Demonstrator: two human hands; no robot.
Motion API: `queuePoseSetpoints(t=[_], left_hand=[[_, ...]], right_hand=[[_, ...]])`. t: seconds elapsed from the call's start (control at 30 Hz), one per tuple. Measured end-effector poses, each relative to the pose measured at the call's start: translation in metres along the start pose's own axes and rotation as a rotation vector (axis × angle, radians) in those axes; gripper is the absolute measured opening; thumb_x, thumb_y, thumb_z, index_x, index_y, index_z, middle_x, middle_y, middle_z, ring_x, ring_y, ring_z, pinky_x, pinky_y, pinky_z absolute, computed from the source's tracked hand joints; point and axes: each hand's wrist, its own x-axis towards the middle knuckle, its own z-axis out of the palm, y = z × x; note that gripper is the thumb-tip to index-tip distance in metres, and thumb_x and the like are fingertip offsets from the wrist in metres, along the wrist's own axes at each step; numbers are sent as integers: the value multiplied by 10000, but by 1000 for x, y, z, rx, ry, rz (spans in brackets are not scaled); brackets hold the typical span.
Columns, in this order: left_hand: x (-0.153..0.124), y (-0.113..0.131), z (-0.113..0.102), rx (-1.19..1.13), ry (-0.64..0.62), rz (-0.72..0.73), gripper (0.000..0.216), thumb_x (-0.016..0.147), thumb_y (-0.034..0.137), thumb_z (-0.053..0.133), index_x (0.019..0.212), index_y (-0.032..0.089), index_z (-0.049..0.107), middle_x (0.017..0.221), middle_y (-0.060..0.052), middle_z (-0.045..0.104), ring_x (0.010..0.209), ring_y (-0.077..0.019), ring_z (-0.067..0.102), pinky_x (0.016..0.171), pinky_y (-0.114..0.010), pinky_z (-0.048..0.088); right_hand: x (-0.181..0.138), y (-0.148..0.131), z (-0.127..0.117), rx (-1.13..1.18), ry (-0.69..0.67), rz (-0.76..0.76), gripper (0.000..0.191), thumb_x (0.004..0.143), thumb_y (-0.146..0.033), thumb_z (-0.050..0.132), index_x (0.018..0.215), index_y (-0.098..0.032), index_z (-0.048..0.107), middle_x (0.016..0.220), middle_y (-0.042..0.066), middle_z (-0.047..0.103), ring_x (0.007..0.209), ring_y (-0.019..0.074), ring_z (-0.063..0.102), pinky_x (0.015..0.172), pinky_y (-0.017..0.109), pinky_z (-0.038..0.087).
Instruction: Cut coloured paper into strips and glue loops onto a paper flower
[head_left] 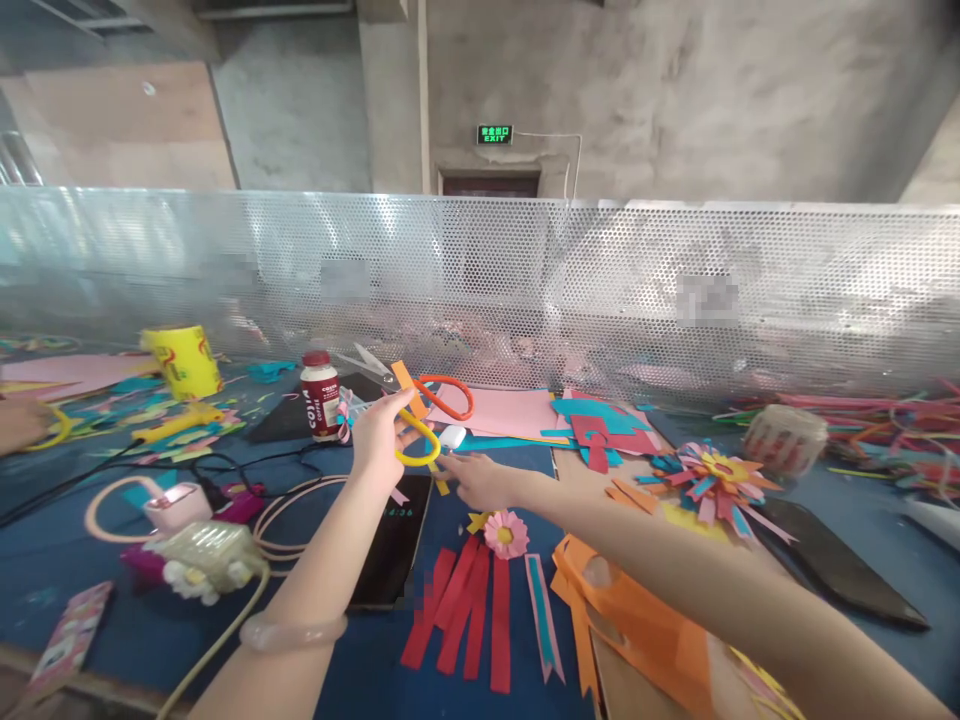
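Note:
My left hand (379, 440) is closed round scissors (426, 452) with one yellow and one red-orange handle loop. Their blades are apart and point up to the left. An orange paper strip (409, 388) stands up at the same fingers. My right hand (484, 482) is just right of it, low over the table, with its fingers stretched towards a small yellow paper piece (441, 484); whether they touch it I cannot tell. A white case (452, 437) lies just beyond. Nearer me are red paper strips (472, 610), a pink paper flower (506, 535) and a pink-and-blue strip (543, 615).
A phone (394, 550) lies under my left forearm. Orange paper sheets (645, 620) and a layered paper flower (716, 470) are at the right. Left stand a bottle (321, 395), charger cables (296, 505) and a yellow roll (184, 362). Another person's hand (26, 424) shows far left.

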Motion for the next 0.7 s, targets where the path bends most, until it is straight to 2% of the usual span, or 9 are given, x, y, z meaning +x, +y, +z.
queuePoseSetpoints(t=[0.07, 0.1, 0.2, 0.27, 0.37, 0.47, 0.53, 0.63, 0.7], left_hand=[[0, -1, 0, 2, 3, -1, 245, 546, 226, 743, 748, 135, 638, 672, -12, 635, 538, -153, 624, 511, -302, 554], [0, -1, 0, 4, -1, 1, 254, 545, 228, 745, 758, 135, 642, 678, -14, 635, 535, -153, 622, 504, -301, 552], [1, 2, -1, 6, -26, -5, 251, 539, 233, 759, 736, 137, 638, 635, -8, 617, 537, -161, 622, 500, -302, 550], [2, 7, -1, 0, -44, -12, 242, 537, 233, 763, 712, 141, 624, 605, -1, 607, 530, -161, 617, 509, -312, 553], [2, 13, -1, 1, -68, -19, 245, 544, 231, 759, 728, 138, 627, 595, 4, 606, 517, -150, 607, 528, -324, 560], [1, 16, -1, 14, -89, -16, 248, 539, 231, 761, 726, 133, 631, 593, 6, 604, 535, -157, 619, 546, -323, 561], [1, 15, -1, 23, -109, -18, 243, 537, 239, 763, 708, 135, 626, 587, 1, 604, 558, -173, 632, 552, -325, 561], [0, 13, -1, 26, -120, -32, 240, 538, 247, 763, 703, 142, 624, 592, -11, 614, 584, -191, 644, 550, -326, 559], [0, 13, -1, 20, -116, -39, 240, 536, 244, 765, 701, 144, 621, 601, -15, 620, 584, -191, 644, 548, -327, 559]], right_hand=[[-9, 3, 0, 7, -32, 14, 683, 715, -3, 416, 1384, -98, 316, 1373, 156, 435, 1316, 296, 309, 1041, 511, 270], [-16, 3, -2, 23, -53, 21, 713, 703, 9, 400, 1399, -93, 286, 1358, 147, 455, 1302, 283, 341, 1034, 485, 299], [-31, 3, -11, 99, -114, 31, 764, 686, 18, 361, 1426, -38, 178, 1285, 113, 541, 1197, 189, 489, 938, 300, 436], [-36, 1, -19, 132, -104, 34, 757, 687, 25, 342, 1422, -22, 172, 1248, 85, 579, 1162, 130, 515, 882, 209, 454], [-38, -2, -27, 110, -12, 78, 687, 705, 25, 340, 1384, -69, 302, 1196, 74, 615, 1103, 135, 553, 867, 221, 449], [-41, -5, -28, 21, 50, 151, 440, 770, -71, 423, 1190, -105, 552, 1033, 112, 664, 954, 212, 607, 804, 306, 459], [-48, -8, -27, -33, 30, 164, 290, 780, -193, 541, 1041, -122, 645, 950, 122, 659, 936, 250, 588, 778, 326, 449], [-60, -5, -26, -64, -43, 145, 275, 714, -309, 675, 948, -165, 687, 931, 99, 629, 954, 254, 551, 756, 303, 441], [-67, 2, -26, -64, -76, 145, 255, 719, -307, 677, 950, -199, 692, 934, 78, 613, 928, 229, 549, 742, 286, 442]])
